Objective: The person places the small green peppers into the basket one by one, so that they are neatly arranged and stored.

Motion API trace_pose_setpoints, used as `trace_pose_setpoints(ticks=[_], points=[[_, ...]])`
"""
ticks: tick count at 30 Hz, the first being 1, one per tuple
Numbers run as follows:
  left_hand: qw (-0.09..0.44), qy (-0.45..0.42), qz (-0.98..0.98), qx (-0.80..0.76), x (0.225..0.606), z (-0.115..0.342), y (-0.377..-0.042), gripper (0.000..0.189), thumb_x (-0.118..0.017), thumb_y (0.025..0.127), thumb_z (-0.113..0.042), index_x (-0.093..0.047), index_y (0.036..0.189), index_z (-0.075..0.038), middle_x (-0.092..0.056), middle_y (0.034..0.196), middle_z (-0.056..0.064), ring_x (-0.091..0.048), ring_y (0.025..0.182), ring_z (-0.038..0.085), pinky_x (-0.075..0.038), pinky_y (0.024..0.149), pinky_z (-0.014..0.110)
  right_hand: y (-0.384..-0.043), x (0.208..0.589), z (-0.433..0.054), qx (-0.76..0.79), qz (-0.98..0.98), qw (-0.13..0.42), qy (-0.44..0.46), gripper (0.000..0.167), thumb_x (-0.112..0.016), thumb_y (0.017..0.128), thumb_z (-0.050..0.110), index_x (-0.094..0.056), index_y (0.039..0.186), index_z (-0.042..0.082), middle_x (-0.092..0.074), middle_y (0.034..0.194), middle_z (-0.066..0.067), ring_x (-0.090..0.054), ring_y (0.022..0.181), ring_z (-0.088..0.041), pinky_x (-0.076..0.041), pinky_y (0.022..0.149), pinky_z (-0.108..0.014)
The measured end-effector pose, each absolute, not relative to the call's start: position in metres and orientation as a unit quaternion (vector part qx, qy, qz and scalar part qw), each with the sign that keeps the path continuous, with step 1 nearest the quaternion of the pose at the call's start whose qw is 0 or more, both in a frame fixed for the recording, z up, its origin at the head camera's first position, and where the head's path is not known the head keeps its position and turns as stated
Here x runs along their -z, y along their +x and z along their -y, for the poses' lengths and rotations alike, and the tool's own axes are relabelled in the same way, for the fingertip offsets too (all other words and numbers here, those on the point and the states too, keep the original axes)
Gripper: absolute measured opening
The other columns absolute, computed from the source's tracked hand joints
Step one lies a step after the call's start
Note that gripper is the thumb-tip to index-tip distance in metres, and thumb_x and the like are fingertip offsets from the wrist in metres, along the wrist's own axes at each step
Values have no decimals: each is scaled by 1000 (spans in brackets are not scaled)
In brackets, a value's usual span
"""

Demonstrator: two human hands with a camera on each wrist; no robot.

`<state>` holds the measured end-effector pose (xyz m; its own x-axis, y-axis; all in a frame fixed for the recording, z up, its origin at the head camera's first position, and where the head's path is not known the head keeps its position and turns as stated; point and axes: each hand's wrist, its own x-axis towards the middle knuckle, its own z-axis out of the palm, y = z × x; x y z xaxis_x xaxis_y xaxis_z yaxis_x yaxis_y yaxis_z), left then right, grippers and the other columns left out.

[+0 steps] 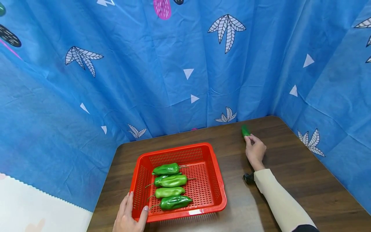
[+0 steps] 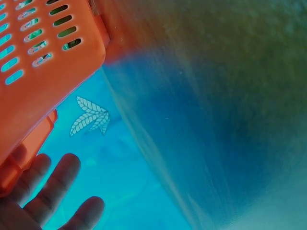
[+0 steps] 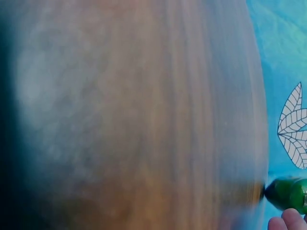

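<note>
At the near left corner of the red plastic basket (image 1: 218, 180) is my left hand (image 1: 129, 214). Its thumb touches the near rim and its fingers lie along the left rim; in the left wrist view the fingers (image 2: 55, 184) look fairly straight and spread. Several green peppers (image 1: 172, 181) with thin stems lie side by side inside the basket. Over at the far right of the table, my right hand (image 1: 255, 149) pinches a darker green pepper (image 1: 245, 130) between thumb and fingers. Only part of that pepper (image 3: 287, 194) and some fingertips show in the right wrist view.
The brown wooden table (image 1: 287, 167) has a blue patterned curtain (image 1: 174, 80) hanging behind it and along its sides. A small black object (image 1: 248, 178) is at my right wrist. White cloth (image 1: 34, 206) shows at lower left.
</note>
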<state>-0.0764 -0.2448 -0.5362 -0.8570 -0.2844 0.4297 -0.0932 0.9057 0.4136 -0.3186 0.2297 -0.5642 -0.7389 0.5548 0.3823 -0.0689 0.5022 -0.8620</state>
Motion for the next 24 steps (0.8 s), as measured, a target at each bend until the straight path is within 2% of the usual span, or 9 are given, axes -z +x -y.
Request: trace_pose_setpoints(ticks=[4,10,12,14,17,19,24], points=[[244,102,945,191,535,244,-76,77,-77,83,-36,-49,147,-2,-51,141,17,-61,115,42,-52,85,62,-317,563,-230,-485,799,322,-154,30,-65,99,23,-74,112,-2,-69,127,-16,-69,108,-39,-46,102,-52],[236,103,947,190,535,244,-76,77,-75,85,-37,-48,147,-1,-51,141,17,-61,116,42,-52,86,62,-315,563,-229,-490,795,321,-156,30,-64,99,25,-74,113,1,-71,125,-12,-72,102,-33,-55,90,-47],[234,105,948,191,535,244,-76,77,-75,85,-38,-48,147,-1,-50,142,17,-61,116,42,-52,86,62,-316,563,-228,-488,794,327,-155,29,-65,99,25,-75,112,2,-72,123,-11,-74,101,-31,-58,86,-41],[232,105,948,192,535,244,-76,77,-75,85,-38,-48,148,-2,-50,142,17,-61,116,42,-52,86,62,-315,562,-227,-489,792,334,-150,27,-65,99,25,-75,111,2,-73,121,-10,-74,99,-30,-59,80,-28],[230,106,948,193,534,245,-76,77,-74,85,-39,-47,148,-2,-50,142,16,-61,115,42,-52,86,62,-315,561,-225,-495,787,340,-140,26,-66,98,25,-74,109,2,-74,118,-10,-74,100,-29,-51,74,-7],[226,106,949,192,534,245,-76,78,-74,86,-39,-47,148,-1,-50,142,17,-61,115,42,-52,86,62,-314,560,-223,-497,786,345,-125,26,-66,98,24,-74,107,1,-74,117,-11,-74,101,-31,-44,73,0],[235,100,948,192,534,246,-76,78,-75,85,-38,-48,148,-1,-51,142,17,-62,114,42,-52,86,62,-311,557,-217,-508,773,371,-76,24,-67,97,23,-73,103,0,-75,115,-11,-74,101,-30,-41,75,3]])
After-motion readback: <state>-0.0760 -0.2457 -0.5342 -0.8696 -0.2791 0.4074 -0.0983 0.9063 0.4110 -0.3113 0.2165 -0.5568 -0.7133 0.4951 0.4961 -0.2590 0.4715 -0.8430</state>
